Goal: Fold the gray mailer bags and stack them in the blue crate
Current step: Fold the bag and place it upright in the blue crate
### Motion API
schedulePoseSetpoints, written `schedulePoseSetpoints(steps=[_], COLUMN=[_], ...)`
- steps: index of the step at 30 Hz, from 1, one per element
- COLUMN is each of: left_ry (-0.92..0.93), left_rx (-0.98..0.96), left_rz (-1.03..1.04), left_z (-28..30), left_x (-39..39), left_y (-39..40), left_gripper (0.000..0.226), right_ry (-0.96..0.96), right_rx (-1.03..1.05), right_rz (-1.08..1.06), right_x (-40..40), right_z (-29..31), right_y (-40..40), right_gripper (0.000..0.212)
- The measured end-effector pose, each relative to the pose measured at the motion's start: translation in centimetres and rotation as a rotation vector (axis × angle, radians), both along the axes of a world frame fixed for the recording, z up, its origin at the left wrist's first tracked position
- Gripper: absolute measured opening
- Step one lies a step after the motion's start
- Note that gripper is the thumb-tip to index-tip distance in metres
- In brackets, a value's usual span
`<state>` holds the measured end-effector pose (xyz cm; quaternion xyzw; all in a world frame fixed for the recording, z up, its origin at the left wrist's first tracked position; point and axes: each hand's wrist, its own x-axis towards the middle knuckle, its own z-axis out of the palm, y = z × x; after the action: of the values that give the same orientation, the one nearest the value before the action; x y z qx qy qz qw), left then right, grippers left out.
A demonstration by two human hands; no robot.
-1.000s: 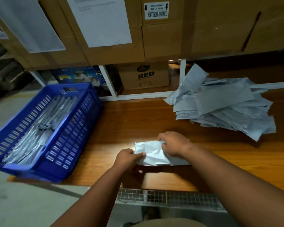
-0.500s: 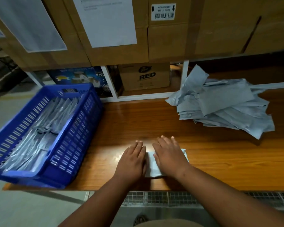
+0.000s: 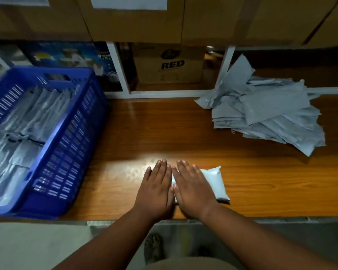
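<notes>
— Both hands have slid a little right along the bag since half a second ago, no? More of it shows past your right wrist.

— Yes. My left hand (image 3: 157, 189) lies flat, fingers straight and together, and my right hand (image 3: 191, 189) lies flat just beside it, thumbs nearly touching. Both press down on the folded bag (image 3: 215, 184); neither grips anything.

— Where is the bag, taking the crate as the mark?

— Right of the crate (image 3: 70, 152), well apart from it, near the table's (image 3: 183, 129) front edge. A bright glare sits on the wood between crate and hands.

— And the rest of the bags?

— The unfolded pile (image 3: 267, 114) lies far right of the crate, toward the back. Folded ones (image 3: 21, 125) lie inside the crate, which sits at the table's left end.

— Behind the crate?

— A blue printed box (image 3: 70, 55), and right of that a carton (image 3: 169, 64) marked RED, under the shelf.
</notes>
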<state>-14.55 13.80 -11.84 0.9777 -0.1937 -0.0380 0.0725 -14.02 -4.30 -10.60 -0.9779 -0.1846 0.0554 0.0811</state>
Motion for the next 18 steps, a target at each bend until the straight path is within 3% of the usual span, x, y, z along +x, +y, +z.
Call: schedulePoseSetpoints(steps=[18], left_ry=[0.033], left_rx=[0.039], left_rz=[-0.016], left_z=[0.88], left_x=[0.21], left_y=[-0.41], left_gripper=[0.073], right_ry=[0.045], right_rx=[-0.079], right_rz=[-0.006], right_x=[0.16], right_z=[-0.44], right_y=[0.29], right_gripper=[0.069])
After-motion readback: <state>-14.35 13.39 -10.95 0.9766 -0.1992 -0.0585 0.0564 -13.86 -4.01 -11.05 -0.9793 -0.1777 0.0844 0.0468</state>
